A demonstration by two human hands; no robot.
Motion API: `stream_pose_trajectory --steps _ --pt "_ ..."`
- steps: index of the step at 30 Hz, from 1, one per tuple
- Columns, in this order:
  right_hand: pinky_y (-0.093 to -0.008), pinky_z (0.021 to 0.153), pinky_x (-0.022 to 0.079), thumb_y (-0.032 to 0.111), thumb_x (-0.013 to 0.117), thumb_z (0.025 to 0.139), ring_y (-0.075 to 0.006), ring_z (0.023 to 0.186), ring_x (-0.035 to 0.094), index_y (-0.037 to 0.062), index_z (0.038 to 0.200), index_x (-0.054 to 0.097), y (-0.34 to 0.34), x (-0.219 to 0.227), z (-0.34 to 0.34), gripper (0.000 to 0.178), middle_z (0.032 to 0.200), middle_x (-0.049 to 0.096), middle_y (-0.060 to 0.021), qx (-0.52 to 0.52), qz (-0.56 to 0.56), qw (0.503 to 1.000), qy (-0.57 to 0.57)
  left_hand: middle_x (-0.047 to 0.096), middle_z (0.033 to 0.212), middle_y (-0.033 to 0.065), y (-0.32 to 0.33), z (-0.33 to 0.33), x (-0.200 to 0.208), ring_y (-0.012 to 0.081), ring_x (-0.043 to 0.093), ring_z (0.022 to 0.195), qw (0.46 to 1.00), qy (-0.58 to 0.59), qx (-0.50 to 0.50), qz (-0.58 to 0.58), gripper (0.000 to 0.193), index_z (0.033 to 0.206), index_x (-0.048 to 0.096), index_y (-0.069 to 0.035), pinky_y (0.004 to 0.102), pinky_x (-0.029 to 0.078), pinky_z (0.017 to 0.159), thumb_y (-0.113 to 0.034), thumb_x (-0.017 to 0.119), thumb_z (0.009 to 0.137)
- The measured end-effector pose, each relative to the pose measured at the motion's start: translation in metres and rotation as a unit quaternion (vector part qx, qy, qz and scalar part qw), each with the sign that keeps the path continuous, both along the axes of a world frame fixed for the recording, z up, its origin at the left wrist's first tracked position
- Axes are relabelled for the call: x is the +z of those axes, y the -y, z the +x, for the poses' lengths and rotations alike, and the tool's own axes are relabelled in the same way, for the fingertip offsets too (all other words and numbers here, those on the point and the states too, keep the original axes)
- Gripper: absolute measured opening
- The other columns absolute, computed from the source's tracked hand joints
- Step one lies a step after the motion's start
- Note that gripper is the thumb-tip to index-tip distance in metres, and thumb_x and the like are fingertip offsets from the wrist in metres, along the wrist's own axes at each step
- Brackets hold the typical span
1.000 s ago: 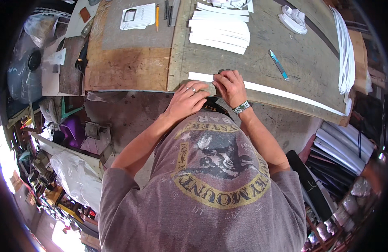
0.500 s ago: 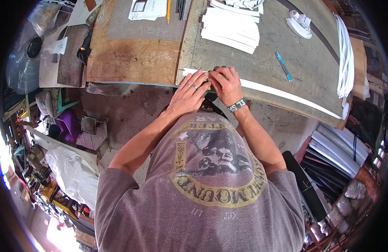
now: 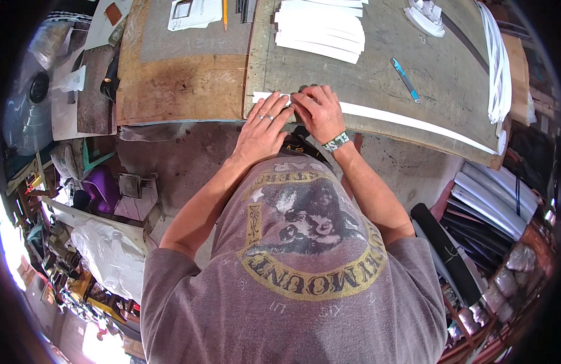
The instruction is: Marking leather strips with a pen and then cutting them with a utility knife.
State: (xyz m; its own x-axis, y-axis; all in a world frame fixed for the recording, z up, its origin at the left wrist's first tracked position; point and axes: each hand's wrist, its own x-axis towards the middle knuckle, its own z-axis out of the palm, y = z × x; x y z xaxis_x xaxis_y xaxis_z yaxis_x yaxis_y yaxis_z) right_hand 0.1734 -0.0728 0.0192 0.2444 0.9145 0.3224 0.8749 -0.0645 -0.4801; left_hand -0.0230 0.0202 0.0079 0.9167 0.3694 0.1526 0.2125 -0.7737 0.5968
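Observation:
A long white strip lies along the front edge of the grey-topped table. My left hand, with a ring on it, rests with its fingers stretched out over the strip near its left end. Close beside it, my right hand is closed over the strip, with a beaded band on the wrist. Something small and dark shows at its fingertips, mostly hidden by the fingers. Farther back lies a stack of white strips. To the right of the stack is a blue and black cutter knife.
A pencil and papers lie on the brown board at left. Coiled white strip sits at the back, and a white bundle hangs along the right side. Rolls of sheet material stand at lower right.
The whole view has shifted slightly, so the table appears farther left and up. Both hands stay at the same part of the strip, with only small finger movement.

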Motion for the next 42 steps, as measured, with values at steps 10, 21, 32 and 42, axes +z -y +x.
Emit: stream_pose_trajectory --steps 10,21,32,42 --pt "-0.0432 0.082 0.05 0.015 0.081 0.089 -0.0294 0.099 0.063 0.0122 0.111 0.076 0.025 0.006 0.019 0.023 0.104 0.068 -0.0051 -0.021 -0.037 0.999 -0.011 0.055 0.16 0.0106 -0.008 -0.002 0.001 0.0297 0.043 0.156 1.0 0.024 0.013 -0.009 0.051 0.143 0.064 -0.006 0.049 0.035 0.128 -0.009 0.074 0.092" --pt "-0.0436 0.082 0.05 0.015 0.082 0.089 -0.0275 0.098 0.062 0.0143 0.11 0.077 0.094 0.012 0.08 0.021 0.105 0.069 -0.0029 -0.059 -0.068 0.996 0.013 0.058 0.158 0.0084 -0.007 0.001 0.011 0.0277 0.045 0.155 1.0 0.016 0.021 -0.006 0.046 0.138 0.067 -0.005 0.0469 0.037 0.128 -0.004 0.072 0.092" --pt "-0.0419 0.084 0.05 0.01 0.077 0.088 -0.0268 0.101 0.062 0.017 0.114 0.077 0.089 0.007 0.076 0.027 0.109 0.066 -0.0027 -0.012 -0.062 0.998 0.02 0.061 0.155 0.0128 -0.005 0.007 0.022 0.033 0.047 0.154 0.999 0.0 0.033 -0.015 0.044 0.135 0.069 -0.002 0.0489 0.039 0.126 0.001 0.073 0.091" --pt "-0.0416 0.089 0.051 0.006 0.069 0.086 -0.0265 0.107 0.062 0.0164 0.116 0.075 0.086 0.009 0.074 0.032 0.113 0.066 -0.0046 0.021 -0.074 0.995 0.068 0.059 0.155 0.0127 0.004 0.01 0.012 0.0347 0.047 0.152 0.999 0.009 0.044 0.026 0.04 0.131 0.071 -0.003 0.0495 0.04 0.123 -0.004 0.077 0.091"
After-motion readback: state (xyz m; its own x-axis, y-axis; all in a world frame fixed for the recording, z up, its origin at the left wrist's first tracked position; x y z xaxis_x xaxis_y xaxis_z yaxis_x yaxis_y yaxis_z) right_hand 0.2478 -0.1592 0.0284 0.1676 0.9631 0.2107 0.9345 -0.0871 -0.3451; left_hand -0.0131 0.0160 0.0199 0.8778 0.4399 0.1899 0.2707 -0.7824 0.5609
